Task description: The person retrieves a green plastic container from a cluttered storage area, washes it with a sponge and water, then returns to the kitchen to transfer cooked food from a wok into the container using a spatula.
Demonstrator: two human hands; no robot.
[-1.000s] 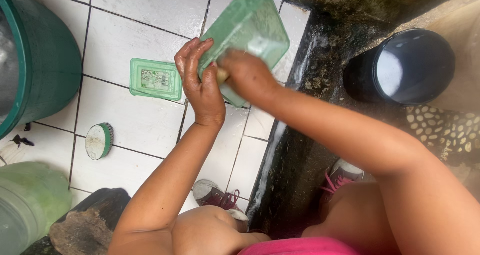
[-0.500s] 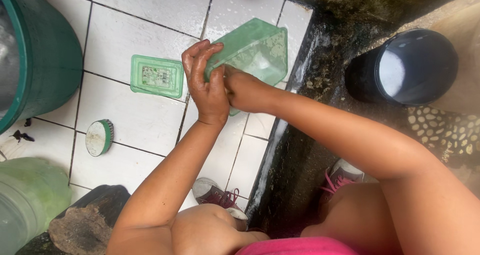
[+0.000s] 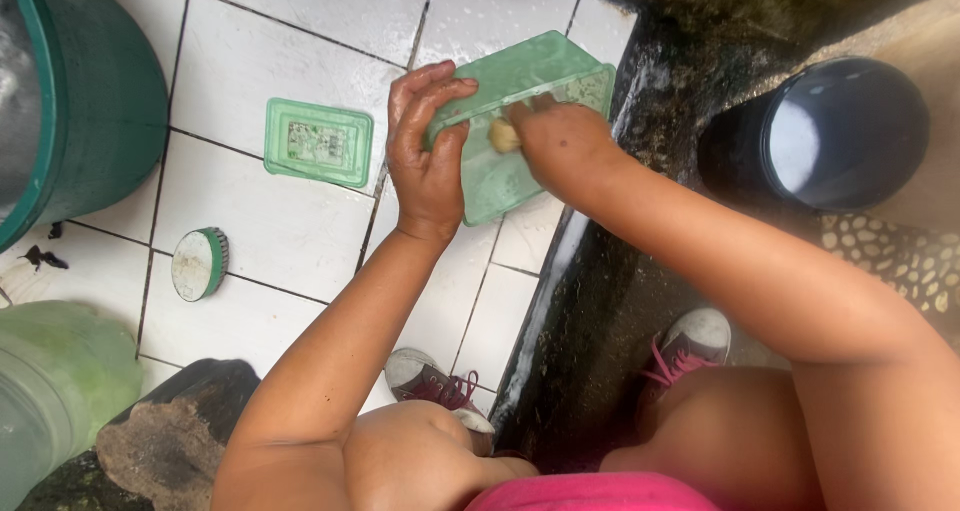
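At frame centre the left hand point(image 3: 428, 166) clamps the green plastic container point(image 3: 520, 121) tilted open, steadying it while the right hand point(image 3: 560, 141) pinches a yellowish sponge point(image 3: 504, 137) inside.

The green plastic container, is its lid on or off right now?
Off. The green container is open in both hands, and its lid lies flat on the white tiled floor, apart from it.

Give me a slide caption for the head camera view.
Left hand steadies a green plastic box while the right hand rubs inside it with a small sponge.
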